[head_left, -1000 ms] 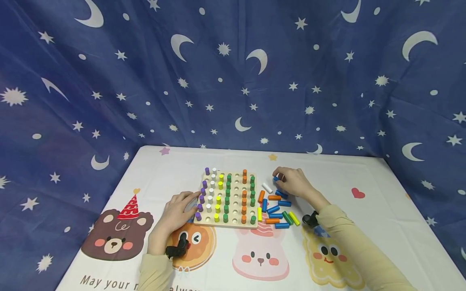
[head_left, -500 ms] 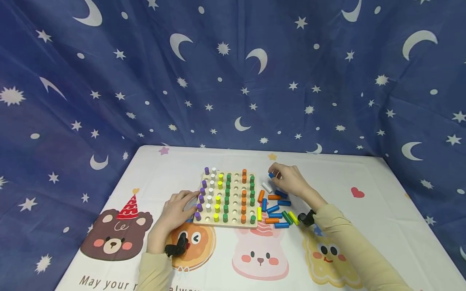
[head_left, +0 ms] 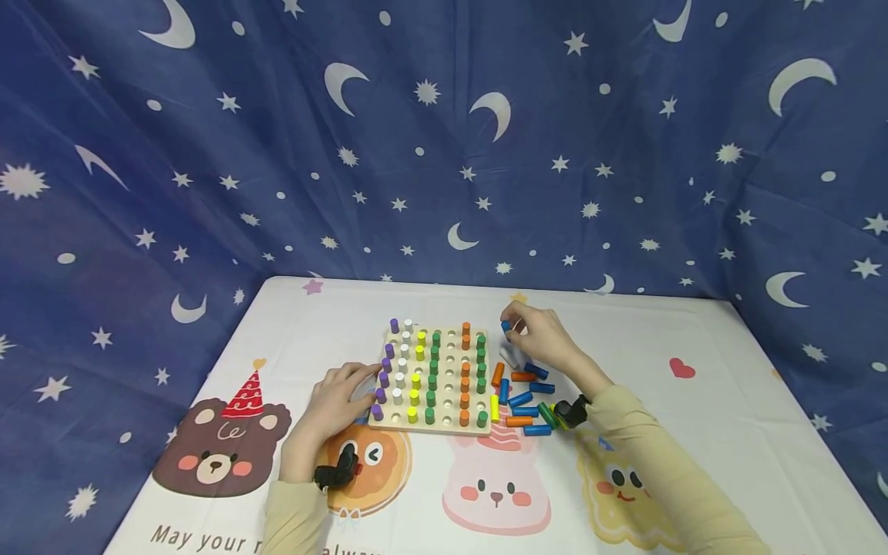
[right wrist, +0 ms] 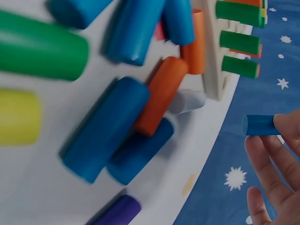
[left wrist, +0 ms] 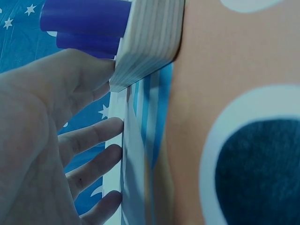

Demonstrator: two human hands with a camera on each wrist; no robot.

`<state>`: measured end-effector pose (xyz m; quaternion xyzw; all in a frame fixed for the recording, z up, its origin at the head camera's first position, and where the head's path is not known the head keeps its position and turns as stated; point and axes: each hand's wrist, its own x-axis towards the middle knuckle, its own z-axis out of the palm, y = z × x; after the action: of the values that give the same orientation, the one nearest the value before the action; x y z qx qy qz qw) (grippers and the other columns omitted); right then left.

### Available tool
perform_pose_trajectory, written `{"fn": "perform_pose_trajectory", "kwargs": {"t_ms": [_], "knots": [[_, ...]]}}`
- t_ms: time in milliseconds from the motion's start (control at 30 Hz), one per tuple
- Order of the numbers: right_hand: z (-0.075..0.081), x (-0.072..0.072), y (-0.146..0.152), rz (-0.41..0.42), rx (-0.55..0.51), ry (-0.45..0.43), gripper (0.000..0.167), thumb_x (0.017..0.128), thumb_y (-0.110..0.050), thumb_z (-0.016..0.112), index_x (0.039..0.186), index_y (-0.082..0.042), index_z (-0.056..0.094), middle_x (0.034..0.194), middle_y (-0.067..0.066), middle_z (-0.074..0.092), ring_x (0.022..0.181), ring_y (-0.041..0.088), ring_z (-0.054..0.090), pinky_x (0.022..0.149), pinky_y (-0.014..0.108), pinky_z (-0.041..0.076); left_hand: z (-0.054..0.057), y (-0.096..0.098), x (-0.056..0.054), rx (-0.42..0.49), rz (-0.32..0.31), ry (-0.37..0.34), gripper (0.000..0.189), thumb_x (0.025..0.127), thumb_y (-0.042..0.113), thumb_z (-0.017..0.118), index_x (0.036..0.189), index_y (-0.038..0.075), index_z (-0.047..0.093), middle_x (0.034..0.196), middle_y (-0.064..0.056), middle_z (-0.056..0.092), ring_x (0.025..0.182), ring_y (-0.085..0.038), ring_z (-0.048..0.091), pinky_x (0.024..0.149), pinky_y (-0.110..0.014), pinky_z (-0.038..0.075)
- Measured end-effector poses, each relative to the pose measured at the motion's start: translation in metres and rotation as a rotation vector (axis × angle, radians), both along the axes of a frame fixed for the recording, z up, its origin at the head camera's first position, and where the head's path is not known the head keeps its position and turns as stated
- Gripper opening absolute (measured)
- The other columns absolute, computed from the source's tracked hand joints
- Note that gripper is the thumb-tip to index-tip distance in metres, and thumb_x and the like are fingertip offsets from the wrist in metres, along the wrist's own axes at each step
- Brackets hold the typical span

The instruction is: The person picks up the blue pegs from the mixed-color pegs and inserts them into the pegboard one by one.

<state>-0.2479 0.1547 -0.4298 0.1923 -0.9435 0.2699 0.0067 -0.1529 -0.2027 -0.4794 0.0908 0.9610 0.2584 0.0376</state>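
Note:
My right hand (head_left: pixel 544 335) pinches a blue wooden peg (head_left: pixel 506 326) between thumb and fingers, held up to the right of the far right corner of a wooden pegboard (head_left: pixel 433 428). In the right wrist view that blue peg (right wrist: pixel 258 124) juts out from the fingertips. Standing in the board are columns of purple, white, yellow, green and orange pegs, with a column of bare holes between the green and orange ones. My left hand (head_left: pixel 334 402) touches the board's left edge beside the purple pegs (left wrist: pixel 84 21); its thumb is at the board's side and the other fingers are extended.
Loose pegs lie right of the board: several blue pegs (head_left: pixel 543 388), orange pegs (head_left: pixel 519 422), a green peg (head_left: pixel 547 416), a yellow peg (head_left: pixel 495 408) and a white peg (head_left: pixel 509 355). A purple peg (right wrist: pixel 119 211) shows in the right wrist view. Behind the table hangs a starry blue curtain (head_left: pixel 444 193).
My right hand has moved left and away from me with the blue peg, raising it from beside the loose pegs. My left hand stays at the board's edge.

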Motion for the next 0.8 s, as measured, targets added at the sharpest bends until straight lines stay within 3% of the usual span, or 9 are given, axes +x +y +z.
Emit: {"fn": "perform_pose_trajectory", "kwargs": {"t_ms": [567, 800], "knots": [[0.008, -0.006, -0.025, 0.036, -0.086, -0.019, 0.018, 0.087, -0.009, 0.064, 0.104, -0.014, 0.062, 0.098, 0.005, 0.069, 0.089, 0.020, 0.065, 0.076, 0.037, 0.052, 0.002, 0.000, 0.001, 0.009, -0.005, -0.008, 0.050, 0.093, 0.028, 0.058, 0.142, 0.022, 0.048, 0.137, -0.008, 0.050, 0.128, -0.036, 0.041, 0.104, -0.063, 0.029], [0.010, -0.008, -0.038, 0.053, -0.118, -0.055, 0.018, 0.087, -0.009, 0.065, 0.104, -0.013, 0.060, 0.100, 0.005, 0.068, 0.091, 0.020, 0.064, 0.080, 0.036, 0.053, 0.001, 0.000, 0.001, 0.004, -0.005, 0.001, 0.050, 0.093, 0.027, 0.059, 0.142, 0.023, 0.048, 0.136, -0.008, 0.051, 0.125, -0.036, 0.042, 0.103, -0.062, 0.030]]}}
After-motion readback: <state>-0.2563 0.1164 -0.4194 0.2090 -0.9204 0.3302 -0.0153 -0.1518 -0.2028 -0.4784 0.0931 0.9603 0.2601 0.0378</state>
